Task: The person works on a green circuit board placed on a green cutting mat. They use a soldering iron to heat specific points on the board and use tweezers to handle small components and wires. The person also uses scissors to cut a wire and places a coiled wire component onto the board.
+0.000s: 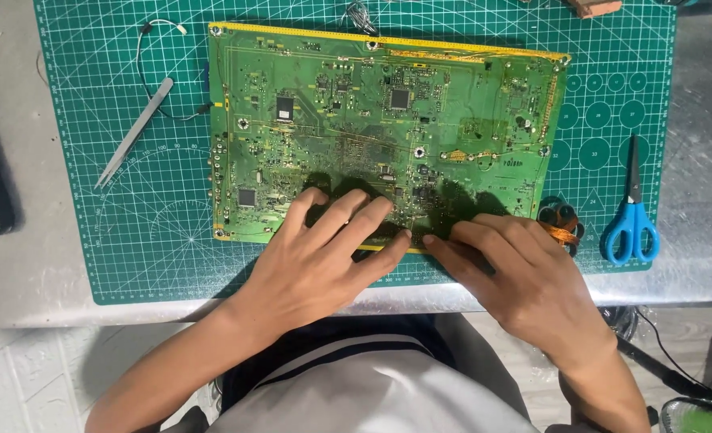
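A large green circuit board (388, 120) lies flat on a green cutting mat (147, 240). My left hand (316, 256) rests on the board's near edge, fingers spread over the surface. My right hand (524, 281) lies beside it on the near right edge, fingertips pressing at the board's rim close to the left thumb. Neither hand visibly holds a tool. A yellow strip runs along the board's far edge.
Metal tweezers (135, 132) and a thin wire (151, 68) lie on the mat's left. Blue-handled scissors (631, 216) sit at the right, with a small coil of copper wire (563, 228) beside my right hand. The mat rests on a grey metal table (19, 273).
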